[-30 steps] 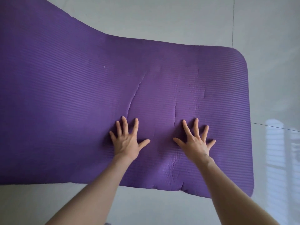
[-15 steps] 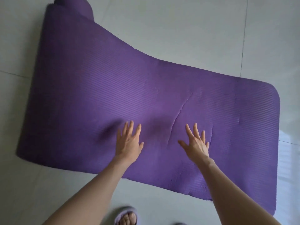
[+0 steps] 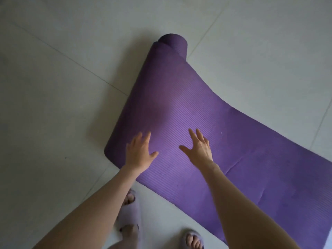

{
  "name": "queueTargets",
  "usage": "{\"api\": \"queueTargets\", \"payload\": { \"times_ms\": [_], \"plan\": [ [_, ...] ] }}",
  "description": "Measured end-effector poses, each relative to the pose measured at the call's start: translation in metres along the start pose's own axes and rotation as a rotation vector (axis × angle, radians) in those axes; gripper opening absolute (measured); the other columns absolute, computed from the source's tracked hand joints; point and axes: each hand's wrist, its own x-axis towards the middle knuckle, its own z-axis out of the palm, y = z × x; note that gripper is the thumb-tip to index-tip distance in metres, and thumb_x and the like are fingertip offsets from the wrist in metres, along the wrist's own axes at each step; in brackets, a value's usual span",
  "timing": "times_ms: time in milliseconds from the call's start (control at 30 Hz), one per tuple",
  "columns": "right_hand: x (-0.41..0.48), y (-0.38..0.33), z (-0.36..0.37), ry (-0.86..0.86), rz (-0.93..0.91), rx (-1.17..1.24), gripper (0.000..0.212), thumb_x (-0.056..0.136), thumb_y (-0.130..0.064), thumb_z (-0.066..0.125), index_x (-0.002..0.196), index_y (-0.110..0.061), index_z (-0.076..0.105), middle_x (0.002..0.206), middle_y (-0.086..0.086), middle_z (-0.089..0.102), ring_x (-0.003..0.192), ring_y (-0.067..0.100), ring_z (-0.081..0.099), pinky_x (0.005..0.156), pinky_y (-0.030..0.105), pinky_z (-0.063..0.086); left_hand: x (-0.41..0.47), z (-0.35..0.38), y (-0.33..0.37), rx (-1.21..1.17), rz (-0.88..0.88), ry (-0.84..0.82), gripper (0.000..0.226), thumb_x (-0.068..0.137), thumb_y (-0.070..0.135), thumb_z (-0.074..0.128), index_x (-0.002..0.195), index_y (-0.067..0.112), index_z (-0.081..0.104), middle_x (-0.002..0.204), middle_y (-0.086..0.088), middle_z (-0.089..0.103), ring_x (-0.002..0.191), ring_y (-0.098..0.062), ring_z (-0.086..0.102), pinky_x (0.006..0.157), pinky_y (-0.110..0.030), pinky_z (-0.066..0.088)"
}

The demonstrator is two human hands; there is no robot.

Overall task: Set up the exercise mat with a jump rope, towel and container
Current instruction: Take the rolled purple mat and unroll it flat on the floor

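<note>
Purple ribbed exercise mat (image 3: 206, 123) partly unrolled on a pale tiled floor (image 3: 53, 87), its far end curled into a roll (image 3: 172, 41), with the left hand (image 3: 139, 153) and right hand (image 3: 199, 150) spread flat over its near portion and two lilac slippers (image 3: 130, 211) below.

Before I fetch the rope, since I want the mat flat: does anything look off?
Yes. The purple mat is not fully unrolled: its far end is curled into a roll, and creases cross the flat part.
</note>
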Motion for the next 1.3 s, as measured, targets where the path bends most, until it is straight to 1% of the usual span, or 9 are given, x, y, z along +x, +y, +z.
{"api": "queueTargets", "payload": {
  "times_ms": [367,600,700,800,900,1000,1067,1167,1300],
  "plan": [
    [0.158,-0.145,0.05,-0.045,-0.164,-0.22,0.091,0.079,-0.049,0.069,0.151,-0.034,0.016,0.162,-0.006,0.002,0.147,0.029,0.004,0.116,0.057,0.012,0.134,-0.023,-0.137,-0.06,-0.003,0.027,0.09,0.081,0.053,0.062,0.151,0.02,0.014,0.151,-0.01,0.029,0.137,-0.029,0.031,0.108,-0.043,0.031],
    [0.266,-0.196,0.077,-0.16,-0.436,-0.598,0.106,0.06,-0.057,0.079,0.148,-0.043,0.021,0.161,-0.011,0.003,0.146,0.028,-0.019,0.107,0.068,-0.015,0.21,0.019,-0.191,-0.74,-0.231,-0.117,0.095,0.075,0.06,0.065,0.149,0.018,0.022,0.15,-0.005,0.036,0.137,-0.023,0.036,0.107,-0.031,0.029],
    [0.286,-0.207,0.084,-0.204,-0.495,-0.711,0.107,0.056,-0.055,0.082,0.146,-0.042,0.026,0.159,-0.012,0.014,0.146,0.029,-0.015,0.106,0.068,-0.017,0.225,0.037,-0.201,-0.864,-0.305,-0.163,0.086,0.061,0.07,0.069,0.129,0.02,0.053,0.13,0.0,0.058,0.116,-0.021,0.057,0.099,-0.032,0.043],
    [0.29,-0.213,0.093,-0.226,-0.534,-0.795,0.107,0.056,-0.054,0.082,0.146,-0.041,0.026,0.157,-0.012,0.018,0.146,0.028,-0.013,0.104,0.068,-0.02,0.222,0.042,-0.192,-0.823,-0.241,0.011,0.046,0.061,0.056,0.08,0.087,0.023,0.062,0.099,0.002,0.069,0.095,-0.021,0.065,0.076,-0.029,0.048],
    [0.285,-0.234,0.085,-0.277,-0.579,-0.926,0.115,0.052,-0.058,0.083,0.148,-0.041,0.021,0.158,-0.009,0.018,0.146,0.032,-0.007,0.106,0.067,-0.019,0.201,0.026,-0.167,-0.409,-0.231,0.391,0.066,0.059,0.062,0.077,0.094,0.014,0.052,0.098,-0.007,0.065,0.095,-0.03,0.063,0.076,-0.034,0.041],
    [0.274,-0.272,0.066,-0.337,-0.641,-1.145,0.127,0.044,-0.062,0.083,0.149,-0.041,0.014,0.16,-0.006,0.016,0.146,0.035,-0.004,0.111,0.062,-0.013,0.176,0.016,-0.154,0.053,-0.127,0.823,0.079,0.047,0.072,0.074,0.085,0.006,0.055,0.075,-0.009,0.064,0.068,-0.028,0.062,0.069,-0.034,0.046],
    [0.265,-0.289,0.063,-0.369,-0.71,-1.176,0.112,0.043,-0.059,0.085,0.14,-0.037,0.034,0.147,-0.005,0.039,0.144,0.032,0.013,0.113,0.058,-0.005,0.166,0.008,-0.152,0.162,-0.067,0.899,0.08,0.049,0.078,0.068,0.083,0.006,0.055,0.07,-0.008,0.061,0.062,-0.025,0.059,0.065,-0.033,0.047],
    [0.263,-0.281,0.072,-0.327,-0.804,-1.055,0.078,0.04,-0.058,0.086,0.104,-0.027,0.055,0.105,-0.008,0.058,0.116,0.023,0.045,0.108,0.044,0.019,0.162,-0.005,-0.164,0.005,-0.166,0.573,0.086,0.07,0.084,0.039,0.107,0.007,0.049,0.102,-0.01,0.058,0.093,-0.027,0.057,0.082,-0.038,0.044],
    [0.266,-0.254,0.086,-0.087,-0.962,-0.967,0.073,0.044,-0.062,0.082,0.096,-0.021,0.052,0.098,-0.009,0.051,0.108,0.018,0.04,0.104,0.04,0.022,0.178,-0.016,-0.211,-0.607,-0.348,0.018,0.104,0.061,0.094,0.028,0.122,0.013,0.051,0.124,-0.009,0.056,0.108,-0.028,0.057,0.092,-0.039,0.046]
  ]
}}
